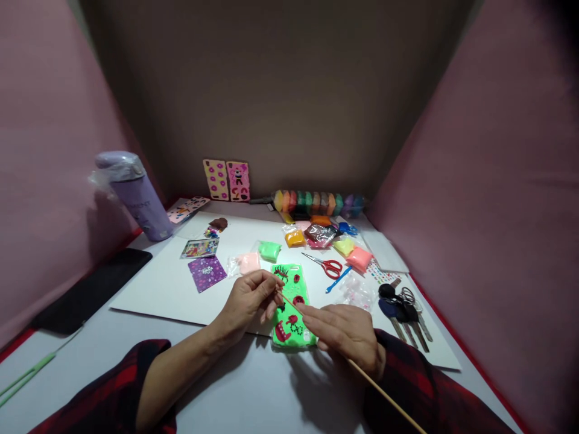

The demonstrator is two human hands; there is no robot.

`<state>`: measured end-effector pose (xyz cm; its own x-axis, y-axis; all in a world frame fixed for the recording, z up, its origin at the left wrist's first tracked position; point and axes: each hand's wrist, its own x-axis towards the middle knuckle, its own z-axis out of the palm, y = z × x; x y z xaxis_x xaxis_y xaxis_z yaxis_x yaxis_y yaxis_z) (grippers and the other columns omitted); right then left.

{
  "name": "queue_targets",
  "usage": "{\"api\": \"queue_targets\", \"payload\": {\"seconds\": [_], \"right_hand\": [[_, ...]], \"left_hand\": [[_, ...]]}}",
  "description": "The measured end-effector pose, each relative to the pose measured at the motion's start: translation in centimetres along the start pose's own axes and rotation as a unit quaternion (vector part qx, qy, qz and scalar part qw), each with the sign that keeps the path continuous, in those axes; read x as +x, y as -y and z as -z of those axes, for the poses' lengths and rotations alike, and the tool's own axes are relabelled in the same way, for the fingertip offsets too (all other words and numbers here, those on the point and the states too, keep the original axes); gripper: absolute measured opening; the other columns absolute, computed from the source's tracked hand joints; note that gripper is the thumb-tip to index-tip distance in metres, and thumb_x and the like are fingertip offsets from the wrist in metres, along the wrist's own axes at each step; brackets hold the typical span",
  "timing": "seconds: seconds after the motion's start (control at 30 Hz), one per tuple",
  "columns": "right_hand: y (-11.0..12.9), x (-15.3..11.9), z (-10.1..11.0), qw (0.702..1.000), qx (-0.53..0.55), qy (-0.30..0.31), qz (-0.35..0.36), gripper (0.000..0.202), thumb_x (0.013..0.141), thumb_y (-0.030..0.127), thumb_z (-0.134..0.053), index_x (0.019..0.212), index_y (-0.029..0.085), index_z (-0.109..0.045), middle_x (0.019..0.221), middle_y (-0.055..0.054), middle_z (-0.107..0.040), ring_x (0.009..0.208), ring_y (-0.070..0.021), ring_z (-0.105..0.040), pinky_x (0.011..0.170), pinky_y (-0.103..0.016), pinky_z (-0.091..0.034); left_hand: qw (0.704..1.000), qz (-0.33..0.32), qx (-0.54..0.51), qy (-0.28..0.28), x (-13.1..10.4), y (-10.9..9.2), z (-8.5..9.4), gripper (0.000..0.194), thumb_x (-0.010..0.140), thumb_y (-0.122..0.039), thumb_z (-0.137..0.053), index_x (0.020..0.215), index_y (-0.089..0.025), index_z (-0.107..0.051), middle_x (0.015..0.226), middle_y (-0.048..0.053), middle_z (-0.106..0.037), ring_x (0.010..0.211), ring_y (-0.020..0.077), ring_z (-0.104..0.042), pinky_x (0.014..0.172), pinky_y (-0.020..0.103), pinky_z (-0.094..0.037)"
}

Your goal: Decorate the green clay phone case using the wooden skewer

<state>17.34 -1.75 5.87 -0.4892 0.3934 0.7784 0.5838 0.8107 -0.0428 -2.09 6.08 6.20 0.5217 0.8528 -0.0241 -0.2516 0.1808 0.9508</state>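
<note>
A green phone-shaped panel (pixel 291 337) with dark red figures and small dark beads lies at the front edge of the white board. Over its left side, my left hand (pixel 251 298) is closed in a pinch near the tip of a thin wooden stick (pixel 384 395); anything else between those fingertips is too small to make out. My right hand (pixel 341 331) is closed round the stick at the panel's right side. The stick slants from the left fingertips under my right palm to the bottom edge of the view.
Red-handled scissors (pixel 332 269), a blue tool (pixel 338 281) and clay packets (pixel 359 259) lie beyond the panel. Keys (pixel 409 313) are at the right. A purple bottle (pixel 142 202), a black case (pixel 93 289) and a purple card (pixel 207 273) are at the left.
</note>
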Motion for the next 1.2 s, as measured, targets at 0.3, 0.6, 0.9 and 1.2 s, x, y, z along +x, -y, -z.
{"api": "queue_targets", "payload": {"seconds": [0.3, 0.6, 0.9, 1.2], "right_hand": [[0.2, 0.4, 0.6, 1.000, -0.003, 0.002, 0.009, 0.031, 0.096, 0.025, -0.036, 0.122, 0.013, -0.048, 0.107, -0.016, -0.069, 0.076, -0.0164, -0.068, 0.055, -0.028, -0.053], [0.0, -0.1, 0.1, 1.000, -0.001, -0.013, 0.009, 0.030, 0.094, 0.022, -0.041, 0.121, 0.012, -0.050, 0.109, -0.016, -0.068, 0.078, -0.0169, -0.068, 0.056, -0.029, -0.053], [0.2, 0.5, 0.8, 1.000, 0.011, -0.002, 0.008, 0.029, 0.096, 0.023, -0.038, 0.119, 0.010, -0.050, 0.107, -0.019, -0.068, 0.079, -0.0184, -0.069, 0.055, -0.029, -0.053], [0.3, -1.0, 0.2, 0.995, 0.046, -0.085, -0.030, 0.032, 0.096, 0.027, -0.035, 0.118, 0.014, -0.054, 0.108, -0.014, -0.069, 0.092, -0.0179, -0.067, 0.059, -0.029, -0.051]], "left_hand": [[0.999, 0.011, -0.023, 0.024, 0.1, 0.2, 0.4, 0.025, 0.082, -0.036, -0.062, 0.085, -0.012, -0.061, 0.062, 0.000, -0.062, 0.037, 0.0037, -0.048, 0.036, 0.014, -0.033], [0.999, 0.041, -0.004, 0.018, -0.1, 0.1, 0.2, 0.035, 0.079, -0.045, -0.062, 0.081, -0.011, -0.060, 0.058, 0.001, -0.061, 0.033, 0.0037, -0.045, 0.031, 0.014, -0.028], [0.999, 0.045, -0.017, 0.012, -0.2, -0.4, 0.0, 0.035, 0.072, -0.044, -0.070, 0.080, -0.011, -0.059, 0.056, -0.001, -0.060, 0.033, 0.0035, -0.045, 0.030, 0.012, -0.027], [0.999, 0.031, -0.010, -0.036, 0.1, -0.3, 0.0, 0.031, 0.065, -0.039, -0.076, 0.072, -0.012, -0.060, 0.054, -0.002, -0.059, 0.036, 0.0038, -0.043, 0.032, 0.014, -0.029]]}}
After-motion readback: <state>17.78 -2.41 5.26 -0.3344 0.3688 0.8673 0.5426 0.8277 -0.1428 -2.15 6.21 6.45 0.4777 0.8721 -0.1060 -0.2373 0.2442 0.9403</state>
